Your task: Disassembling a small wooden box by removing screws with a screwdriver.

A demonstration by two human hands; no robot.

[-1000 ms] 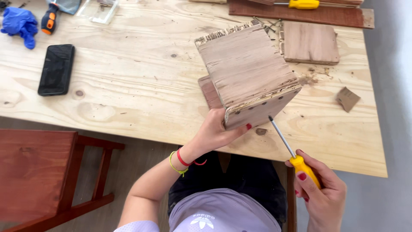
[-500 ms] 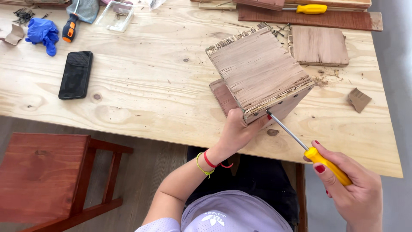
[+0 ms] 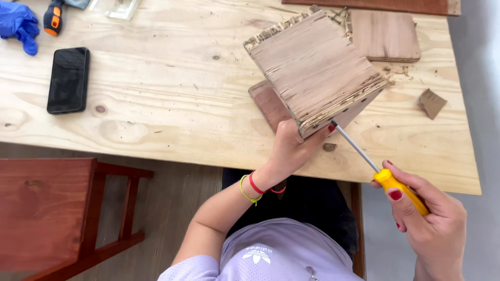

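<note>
left hand (image 3: 291, 151) grips wooden box (image 3: 315, 70) corner; right hand (image 3: 429, 224) clenched on screwdriver (image 3: 380, 169), tip at box's lower edge. keep shaft straight, box braced.

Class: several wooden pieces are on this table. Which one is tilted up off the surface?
The large pale block, gripped by the left hand; the others lie flat.

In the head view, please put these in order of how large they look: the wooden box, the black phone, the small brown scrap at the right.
1. wooden box, held tilted by the left hand; it is raised nearer the camera, which enlarges it.
2. black phone.
3. small brown scrap.
</note>
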